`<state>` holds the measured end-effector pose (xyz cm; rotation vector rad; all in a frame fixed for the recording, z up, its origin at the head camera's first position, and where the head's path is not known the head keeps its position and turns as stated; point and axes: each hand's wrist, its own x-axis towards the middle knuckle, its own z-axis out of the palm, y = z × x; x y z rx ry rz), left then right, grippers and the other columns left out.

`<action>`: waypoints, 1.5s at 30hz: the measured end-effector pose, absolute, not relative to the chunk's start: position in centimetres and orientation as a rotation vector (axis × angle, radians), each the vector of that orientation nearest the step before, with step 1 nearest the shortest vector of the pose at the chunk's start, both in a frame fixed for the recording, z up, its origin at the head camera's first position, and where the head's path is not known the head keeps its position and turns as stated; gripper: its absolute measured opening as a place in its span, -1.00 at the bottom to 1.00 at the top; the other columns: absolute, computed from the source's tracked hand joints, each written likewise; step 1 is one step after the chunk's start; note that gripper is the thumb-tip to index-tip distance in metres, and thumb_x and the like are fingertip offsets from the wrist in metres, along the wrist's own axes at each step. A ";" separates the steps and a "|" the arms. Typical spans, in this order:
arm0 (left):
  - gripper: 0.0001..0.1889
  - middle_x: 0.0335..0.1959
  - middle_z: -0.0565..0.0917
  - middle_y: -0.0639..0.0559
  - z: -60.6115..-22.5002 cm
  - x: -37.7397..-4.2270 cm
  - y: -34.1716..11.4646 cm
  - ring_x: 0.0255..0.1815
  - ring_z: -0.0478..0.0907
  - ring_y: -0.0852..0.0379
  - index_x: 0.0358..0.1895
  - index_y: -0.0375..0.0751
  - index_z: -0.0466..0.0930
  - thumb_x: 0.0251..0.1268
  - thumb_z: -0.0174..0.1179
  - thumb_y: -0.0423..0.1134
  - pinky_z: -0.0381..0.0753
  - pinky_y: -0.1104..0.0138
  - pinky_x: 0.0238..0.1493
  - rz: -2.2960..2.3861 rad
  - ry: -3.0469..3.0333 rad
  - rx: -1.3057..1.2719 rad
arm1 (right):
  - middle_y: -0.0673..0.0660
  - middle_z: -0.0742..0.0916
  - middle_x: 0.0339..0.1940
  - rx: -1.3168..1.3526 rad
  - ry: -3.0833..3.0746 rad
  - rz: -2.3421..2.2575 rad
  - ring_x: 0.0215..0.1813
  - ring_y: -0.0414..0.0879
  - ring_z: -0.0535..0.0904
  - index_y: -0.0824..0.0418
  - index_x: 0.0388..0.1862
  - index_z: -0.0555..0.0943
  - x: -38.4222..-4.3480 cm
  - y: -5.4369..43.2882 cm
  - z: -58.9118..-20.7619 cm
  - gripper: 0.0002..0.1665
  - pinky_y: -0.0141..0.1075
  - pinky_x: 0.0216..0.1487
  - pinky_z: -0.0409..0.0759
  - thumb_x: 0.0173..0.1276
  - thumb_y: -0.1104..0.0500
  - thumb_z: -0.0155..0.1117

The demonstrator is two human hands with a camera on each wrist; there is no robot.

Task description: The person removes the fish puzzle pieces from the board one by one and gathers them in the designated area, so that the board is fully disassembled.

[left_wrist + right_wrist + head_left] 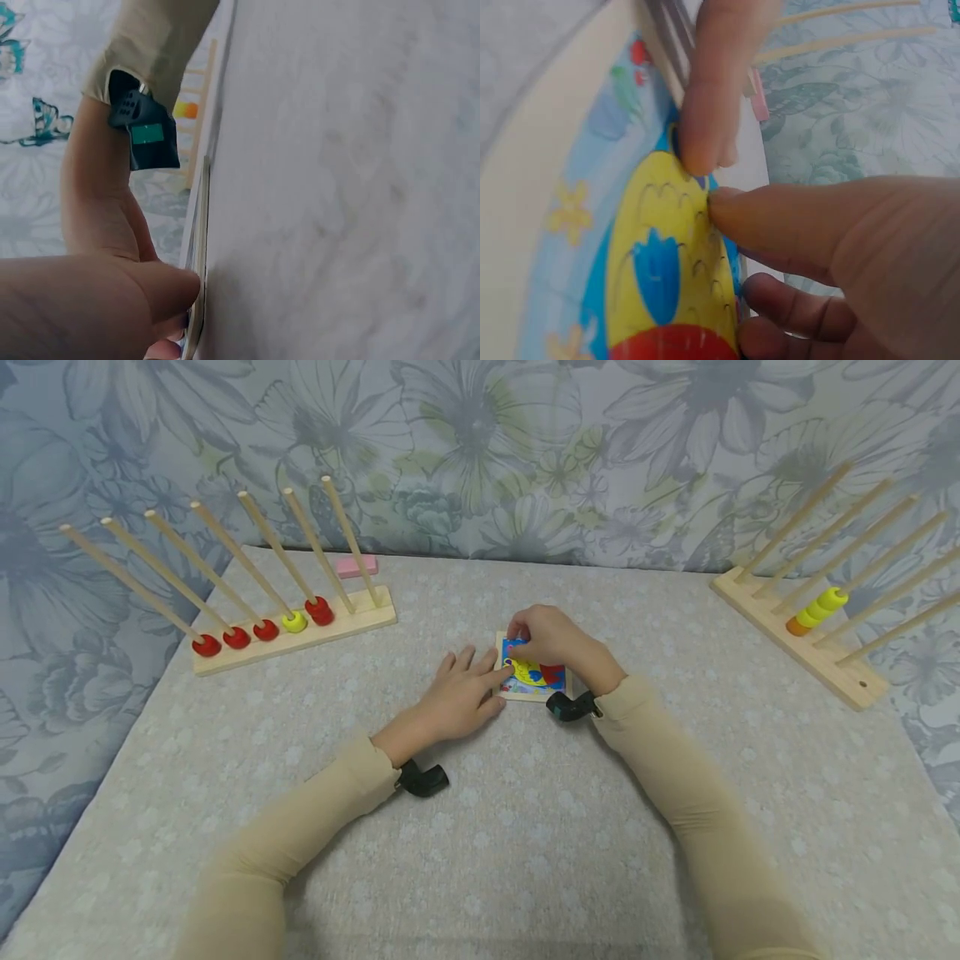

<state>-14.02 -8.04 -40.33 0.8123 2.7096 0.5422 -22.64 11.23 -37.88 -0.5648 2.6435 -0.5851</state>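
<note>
A small wooden-framed fish puzzle (pixel 536 676) lies flat mid-table, with a yellow and red fish on blue. My left hand (pixel 459 697) rests at its left side, fingers spread and index fingertip on the picture near the fish's head. That finger (pixel 709 112) also comes down from the top in the right wrist view. Over the upper left of the picture, my right hand (pixel 558 643) curls its thumb and fingers, pinching a puzzle piece mostly hidden under them. In the right wrist view its thumb (pixel 765 217) meets the fish's edge. The left wrist view has the puzzle frame (pixel 201 240) edge-on.
At the left stands a wooden peg rack (pixel 352 620) with red and yellow beads low on several pegs. Another rack (pixel 840 672) at the right carries yellow and orange beads (pixel 817 612). A pink block (pixel 356 566) lies behind the left rack, near the papered wall.
</note>
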 end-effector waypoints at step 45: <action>-0.47 0.64 0.14 -0.24 -42.6 -14.8 -8.4 0.67 -0.14 -0.46 0.50 -0.02 0.41 0.54 0.03 -0.02 -0.17 -0.35 0.58 0.786 2.763 0.850 | 0.25 0.73 -0.07 -0.680 2.609 -0.739 -0.05 0.09 0.63 0.17 0.05 0.59 -22.3 11.3 -38.0 -0.80 -0.07 0.09 0.58 0.49 0.23 0.24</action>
